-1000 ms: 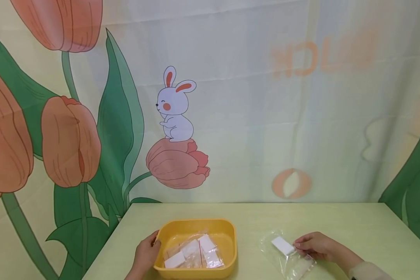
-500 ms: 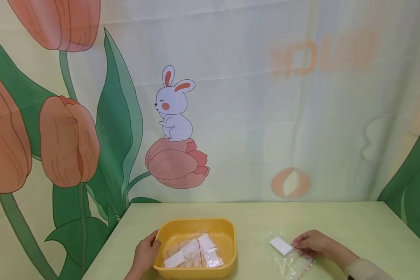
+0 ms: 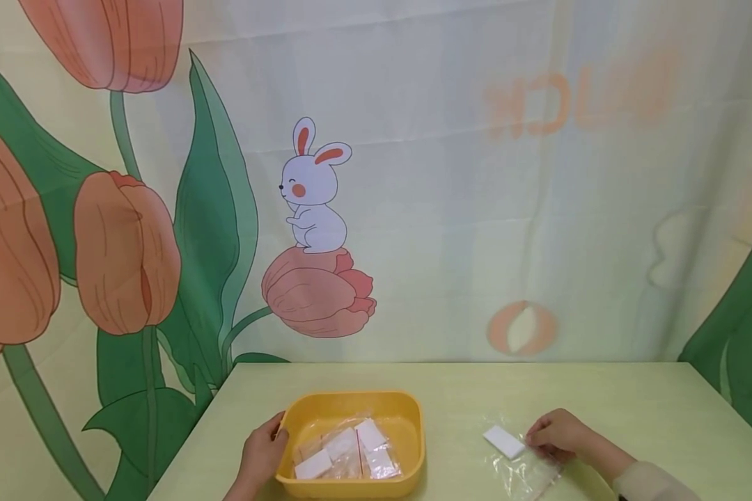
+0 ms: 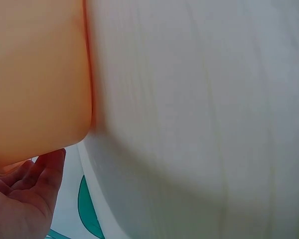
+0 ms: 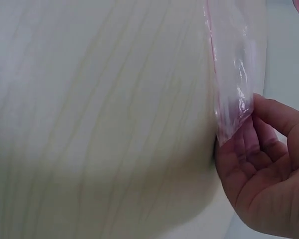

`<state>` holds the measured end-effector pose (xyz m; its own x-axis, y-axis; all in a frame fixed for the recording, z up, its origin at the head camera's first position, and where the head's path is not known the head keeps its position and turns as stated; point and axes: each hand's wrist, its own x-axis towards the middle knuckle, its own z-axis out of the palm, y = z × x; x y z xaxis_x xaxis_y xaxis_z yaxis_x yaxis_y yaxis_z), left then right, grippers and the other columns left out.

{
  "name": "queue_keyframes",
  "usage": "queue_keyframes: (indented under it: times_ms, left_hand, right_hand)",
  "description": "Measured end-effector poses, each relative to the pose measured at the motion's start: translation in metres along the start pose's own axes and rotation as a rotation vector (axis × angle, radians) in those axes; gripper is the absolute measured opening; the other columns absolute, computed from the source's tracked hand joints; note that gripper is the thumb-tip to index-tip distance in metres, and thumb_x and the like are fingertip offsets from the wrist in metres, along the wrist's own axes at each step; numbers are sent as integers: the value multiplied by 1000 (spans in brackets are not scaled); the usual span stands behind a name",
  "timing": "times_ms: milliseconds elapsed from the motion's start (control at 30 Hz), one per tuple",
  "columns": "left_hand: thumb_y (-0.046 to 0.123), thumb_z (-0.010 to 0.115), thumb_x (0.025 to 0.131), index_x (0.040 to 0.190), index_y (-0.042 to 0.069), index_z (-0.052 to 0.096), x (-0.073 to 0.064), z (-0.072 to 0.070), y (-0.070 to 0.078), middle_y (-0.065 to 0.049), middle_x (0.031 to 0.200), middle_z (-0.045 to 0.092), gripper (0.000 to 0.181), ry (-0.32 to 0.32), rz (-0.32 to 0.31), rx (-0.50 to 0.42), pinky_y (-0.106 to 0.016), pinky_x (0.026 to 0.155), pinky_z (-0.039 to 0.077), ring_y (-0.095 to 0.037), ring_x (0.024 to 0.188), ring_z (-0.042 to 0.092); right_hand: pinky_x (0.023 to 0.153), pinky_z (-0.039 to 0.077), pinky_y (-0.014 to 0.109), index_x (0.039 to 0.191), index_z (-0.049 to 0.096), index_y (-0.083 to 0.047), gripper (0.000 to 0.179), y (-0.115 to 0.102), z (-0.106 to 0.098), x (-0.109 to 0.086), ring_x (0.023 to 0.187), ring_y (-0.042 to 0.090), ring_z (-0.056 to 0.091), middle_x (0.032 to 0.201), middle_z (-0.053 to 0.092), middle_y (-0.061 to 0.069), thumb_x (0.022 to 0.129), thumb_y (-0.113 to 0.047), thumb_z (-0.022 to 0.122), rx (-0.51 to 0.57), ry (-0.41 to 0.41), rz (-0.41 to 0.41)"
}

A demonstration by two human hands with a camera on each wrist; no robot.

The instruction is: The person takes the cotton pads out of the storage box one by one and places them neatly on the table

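My left hand (image 3: 263, 452) grips the left rim of a yellow plastic basin (image 3: 413, 445), thumb on the inner side. In the left wrist view the basin's wall (image 4: 40, 79) looks orange, with my fingers (image 4: 49, 169) at its edge. Inside the basin lie several clear plastic bags with white rectangular pieces (image 3: 313, 465). To the right, my right hand (image 3: 558, 435) pinches the edge of a clear zip bag (image 3: 526, 473) between thumb and fingers. A white rectangular piece (image 3: 503, 442) shows at the bag's far end. The right wrist view shows the bag's pink-red seal line (image 5: 213, 55).
A pale green-yellow table (image 3: 451, 390) carries everything, with bare surface between basin and bag. Behind its back edge hangs a cloth backdrop (image 3: 426, 209) printed with tulips and a white rabbit (image 3: 316, 202).
The bag in my right hand and its white piece have shifted very slightly left. My right hand has risen a little in view. The left hand and basin stay put.
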<state>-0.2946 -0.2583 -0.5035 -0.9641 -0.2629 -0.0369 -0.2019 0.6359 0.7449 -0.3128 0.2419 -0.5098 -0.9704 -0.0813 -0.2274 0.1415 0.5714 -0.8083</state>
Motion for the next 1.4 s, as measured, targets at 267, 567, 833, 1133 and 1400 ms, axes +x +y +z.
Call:
queue_keyframes:
  times_ms: [267,567,833,1133,1400]
  left_hand:
    - [9,44,103,149,-10,44,0,1,2,-30,149,52,49,-10,-10,-13,-54,109,52,-43,131,58]
    - [9,44,103,149,-10,44,-1,2,3,-30,149,52,49,-13,-22,-16,-54,110,51,-43,131,58]
    - [8,43,103,149,-10,43,-1,2,5,-30,151,50,49,-6,-21,-20,-55,111,49,-46,137,53]
    - [9,42,104,149,-10,43,1,1,3,-31,151,49,50,-5,-17,-17,-56,111,49,-47,138,52]
    - [9,42,103,149,-11,43,0,0,2,-31,150,50,50,-4,-6,-10,-56,111,48,-48,138,51]
  right_hand:
    - [55,42,19,80,73,3,7,-3,1,1,59,8,51,63,62,-4,80,-5,75,-149,75,-67]
    - [50,38,17,75,72,-3,6,0,3,1,54,6,48,60,58,-5,79,-3,76,-193,98,-37]
    - [52,40,17,81,72,-2,5,-5,0,1,57,7,51,65,62,-3,83,-6,74,-202,63,-10]
    - [53,45,19,87,68,-3,12,-12,-9,1,61,9,54,73,64,0,92,-15,70,-107,6,48]
    - [60,53,23,105,67,3,24,-29,-26,7,76,14,61,90,67,6,97,-19,63,-1,-51,37]
